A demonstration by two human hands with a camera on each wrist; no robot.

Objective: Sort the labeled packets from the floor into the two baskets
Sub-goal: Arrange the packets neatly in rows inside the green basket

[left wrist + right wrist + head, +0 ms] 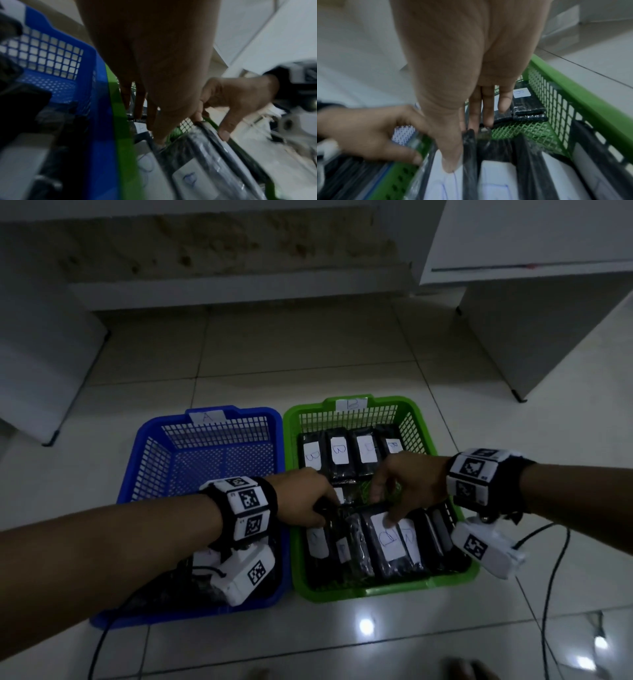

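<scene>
The blue basket (144,440) marked A and the green basket (421,419) marked B stand side by side on the floor. The green basket holds two rows of black wrapped packets with white labels; the far row (339,453) reads B. Both hands are at the near row. My right hand (383,508) pinches the top end of a labeled packet (387,546), thumb on its label (447,181) and fingers behind. My left hand (320,513) curls round the top of a neighbouring packet (325,542) by the green basket's left wall (123,135). Dark packets (191,580) lie in the blue basket's near end.
White furniture stands at the left (44,371) and right (548,320), with a wall behind. Black cables (555,559) trail over the tiled floor on the right and near left. I see no packets on the floor around the baskets.
</scene>
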